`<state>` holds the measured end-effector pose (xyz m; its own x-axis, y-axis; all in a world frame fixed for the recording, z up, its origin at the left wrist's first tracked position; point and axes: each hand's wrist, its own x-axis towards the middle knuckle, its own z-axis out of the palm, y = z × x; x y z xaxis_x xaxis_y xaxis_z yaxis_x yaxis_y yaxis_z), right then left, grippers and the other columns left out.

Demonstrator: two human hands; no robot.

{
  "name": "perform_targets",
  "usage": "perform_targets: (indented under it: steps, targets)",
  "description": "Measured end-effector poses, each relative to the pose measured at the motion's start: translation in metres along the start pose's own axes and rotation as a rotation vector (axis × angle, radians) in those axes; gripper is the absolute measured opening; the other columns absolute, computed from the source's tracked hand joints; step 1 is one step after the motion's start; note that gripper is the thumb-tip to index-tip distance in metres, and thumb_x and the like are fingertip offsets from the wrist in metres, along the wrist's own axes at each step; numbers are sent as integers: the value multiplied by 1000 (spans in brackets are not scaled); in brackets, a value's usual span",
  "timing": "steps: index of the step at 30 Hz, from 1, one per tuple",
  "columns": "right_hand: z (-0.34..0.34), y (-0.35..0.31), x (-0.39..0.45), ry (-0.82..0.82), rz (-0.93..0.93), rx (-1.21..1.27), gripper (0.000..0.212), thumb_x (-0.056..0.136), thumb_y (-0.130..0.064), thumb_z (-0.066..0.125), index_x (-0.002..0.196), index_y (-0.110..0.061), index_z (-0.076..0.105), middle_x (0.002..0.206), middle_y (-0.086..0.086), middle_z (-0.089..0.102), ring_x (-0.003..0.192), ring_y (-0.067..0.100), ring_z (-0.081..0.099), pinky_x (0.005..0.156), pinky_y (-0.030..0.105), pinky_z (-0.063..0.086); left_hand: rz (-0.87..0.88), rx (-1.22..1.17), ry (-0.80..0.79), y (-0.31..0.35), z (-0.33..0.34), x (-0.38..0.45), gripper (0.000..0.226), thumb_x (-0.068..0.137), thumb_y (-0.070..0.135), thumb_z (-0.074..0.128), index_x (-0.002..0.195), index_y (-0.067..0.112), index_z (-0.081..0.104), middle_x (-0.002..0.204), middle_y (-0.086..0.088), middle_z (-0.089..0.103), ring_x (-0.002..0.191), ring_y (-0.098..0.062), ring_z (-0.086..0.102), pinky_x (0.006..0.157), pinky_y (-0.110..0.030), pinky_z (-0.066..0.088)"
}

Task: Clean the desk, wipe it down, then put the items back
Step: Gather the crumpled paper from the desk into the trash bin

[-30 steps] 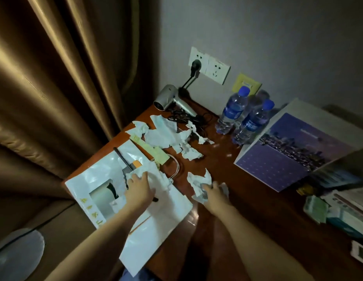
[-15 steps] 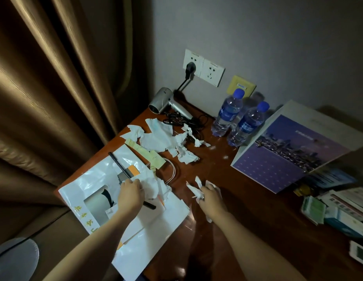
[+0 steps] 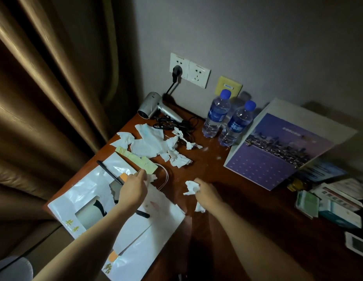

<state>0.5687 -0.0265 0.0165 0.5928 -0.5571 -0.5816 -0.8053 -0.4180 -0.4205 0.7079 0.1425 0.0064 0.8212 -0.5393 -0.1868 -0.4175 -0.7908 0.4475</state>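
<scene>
White crumpled tissue [image 3: 190, 187] is gripped in the right hand [image 3: 205, 194] at frame centre; a small tissue scrap [image 3: 151, 177] is pinched by the left hand [image 3: 134, 188] over the plastic bag [image 3: 136, 246]. The black pen [image 3: 109, 173] could be rolled off the desk's [image 3: 247, 209] lower-left edge if the bag is dragged. More torn tissue [image 3: 154, 146] is left beyond, crowded by hair dryer [image 3: 154, 107] and water bottles [image 3: 235, 123]; bare wood is left only mid-desk.
</scene>
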Motion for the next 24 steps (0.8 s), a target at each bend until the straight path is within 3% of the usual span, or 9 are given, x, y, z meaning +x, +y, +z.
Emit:
perform_targets:
  steps: [4, 7, 9, 12, 15, 19, 24]
  targets:
    - [0, -2, -3, 70, -6, -37, 48, 97, -35, 47, 140, -14, 44, 138, 9, 51, 125, 25, 51, 101, 32, 44, 58, 25, -20, -3, 8, -4, 21, 97, 21, 39, 107, 10, 54, 98, -9, 58, 83, -18, 48, 65, -26, 38]
    - [3, -4, -1, 75, -2, -65, 62, 89, -60, 47, 132, -16, 53, 131, 4, 57, 120, 22, 55, 96, 30, 48, 25, 83, -90, -5, 16, -9, 38, 94, 43, 47, 117, 13, 52, 107, -7, 60, 97, -20, 52, 76, -28, 46]
    - [3, -7, -1, 68, -33, -159, 64, 88, -64, 43, 122, -13, 61, 121, 4, 64, 111, 20, 60, 88, 26, 48, 6, 118, -155, -3, 20, -12, 51, 89, 51, 52, 126, 16, 45, 117, -6, 58, 107, -21, 51, 83, -29, 47]
    - [3, -12, 0, 118, -37, -277, 48, 97, -48, 41, 110, -9, 65, 109, 7, 68, 98, 19, 64, 80, 24, 50, -16, 152, -199, 3, 22, -14, 63, 86, 53, 56, 134, 18, 33, 124, -6, 56, 115, -23, 50, 85, -31, 47]
    - [4, -12, 4, 117, -51, -263, 32, 95, -27, 53, 124, -12, 56, 121, 7, 62, 109, 21, 60, 87, 25, 50, 29, 222, -228, 3, 27, -14, 54, 90, 46, 54, 132, 18, 35, 127, -6, 54, 118, -22, 46, 89, -30, 45]
    - [0, -12, 5, 66, -127, -119, 51, 88, 1, 57, 133, -18, 41, 140, 5, 40, 125, 22, 46, 94, 25, 45, 75, 179, -218, 1, 31, -12, 41, 94, 37, 49, 128, 16, 40, 125, -6, 51, 117, -22, 43, 88, -27, 41]
    - [-1, -11, 11, 168, -129, 119, 59, 81, 18, 50, 128, -17, 49, 141, 2, 35, 126, 19, 43, 92, 21, 45, 139, 156, -179, -5, 37, -12, 30, 96, 33, 46, 121, 15, 50, 119, -4, 52, 110, -19, 42, 85, -23, 36]
